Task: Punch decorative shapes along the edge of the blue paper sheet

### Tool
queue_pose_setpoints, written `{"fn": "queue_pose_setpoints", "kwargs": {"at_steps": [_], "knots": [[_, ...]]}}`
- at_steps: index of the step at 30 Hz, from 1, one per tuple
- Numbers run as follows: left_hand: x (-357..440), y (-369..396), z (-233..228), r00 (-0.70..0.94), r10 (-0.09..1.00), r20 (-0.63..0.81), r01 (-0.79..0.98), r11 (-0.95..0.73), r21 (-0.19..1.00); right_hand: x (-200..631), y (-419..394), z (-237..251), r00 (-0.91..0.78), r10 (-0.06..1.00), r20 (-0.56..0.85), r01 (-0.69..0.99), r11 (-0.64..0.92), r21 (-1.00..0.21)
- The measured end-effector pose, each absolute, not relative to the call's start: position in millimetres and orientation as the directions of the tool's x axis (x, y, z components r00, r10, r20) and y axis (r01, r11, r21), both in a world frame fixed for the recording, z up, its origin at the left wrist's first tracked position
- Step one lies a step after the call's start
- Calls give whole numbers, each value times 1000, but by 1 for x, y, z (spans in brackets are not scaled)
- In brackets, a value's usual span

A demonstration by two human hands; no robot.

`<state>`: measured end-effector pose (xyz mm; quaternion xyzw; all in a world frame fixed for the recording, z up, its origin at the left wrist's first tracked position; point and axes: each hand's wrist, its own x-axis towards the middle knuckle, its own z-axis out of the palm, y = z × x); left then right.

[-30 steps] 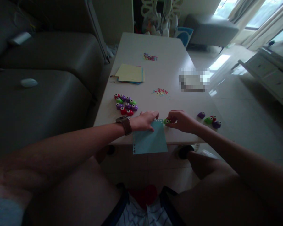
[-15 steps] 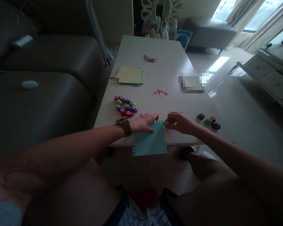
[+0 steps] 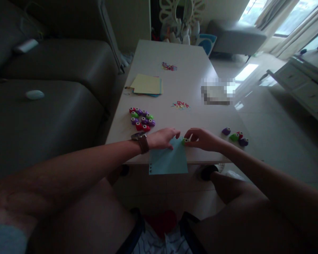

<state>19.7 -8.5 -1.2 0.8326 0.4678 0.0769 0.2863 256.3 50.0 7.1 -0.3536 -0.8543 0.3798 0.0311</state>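
A light blue sheet of paper (image 3: 168, 162) lies at the table's near edge and hangs partly over it. Small punched holes run along its top and down its left side. My left hand (image 3: 163, 138), with a brown-strapped watch (image 3: 143, 141) on the wrist, holds the sheet at its upper left, thumb on top and index finger bent. My right hand (image 3: 202, 138) pinches a small green craft punch (image 3: 186, 140) at the sheet's upper right edge. Fingers partly hide the punch.
Several red, green and purple punches (image 3: 144, 121) cluster on the left; a few more (image 3: 234, 137) sit on the right. Paper cutouts (image 3: 180, 104) and another colourful pile (image 3: 169, 66) lie farther back. Stacked coloured paper (image 3: 147, 84) is at the left. A sofa (image 3: 55, 113) borders the table (image 3: 198, 120).
My right hand has moved the green punch slightly toward me, down the sheet's right edge. My left index finger has shifted near the top edge; the sheet stays almost in place.
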Motion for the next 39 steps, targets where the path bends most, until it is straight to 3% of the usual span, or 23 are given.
{"fn": "queue_pose_setpoints", "kwargs": {"at_steps": [8, 29, 33, 39], "knots": [[18, -8, 0, 602, 777, -184, 692, -393, 605, 257, 50, 9, -703, 620, -350, 602, 256, -756], [12, -15, -6, 637, 767, -79, 625, -454, 635, 250, 48, 1, -690, 657, -304, 577, 245, -779], [8, -20, -10, 657, 753, -40, 626, -515, 585, 246, 52, 1, -658, 674, -337, 599, 196, -777], [9, -27, -2, 650, 753, -103, 696, -535, 480, 234, 58, 4, -575, 691, -439, 681, 106, -725]]}}
